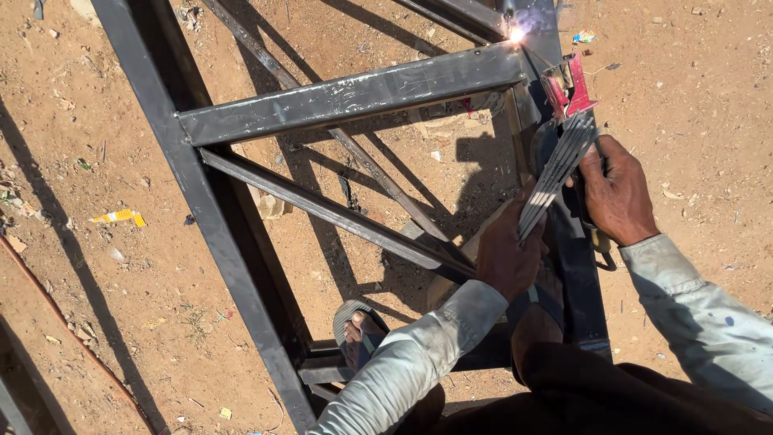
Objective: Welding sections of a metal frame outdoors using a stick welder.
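My left hand [507, 256] grips a bundle of thin grey welding rods [555, 173] that fans up to the right. My right hand [616, 192] holds a red electrode holder [570, 90], whose rod reaches up to a bright spark [516, 34] at the top corner of a dark steel frame [354, 93]. The frame's square tubes lie on sandy ground, with a diagonal bar [330, 211] crossing its middle. Both sleeves are pale grey.
My sandalled foot [360, 332] rests on the frame's lower tube. A wooden block [451, 278] lies under the diagonal bar. Reddish dirt with scraps of litter [119, 217] surrounds the frame. Another dark bar [16, 407] shows at the bottom left.
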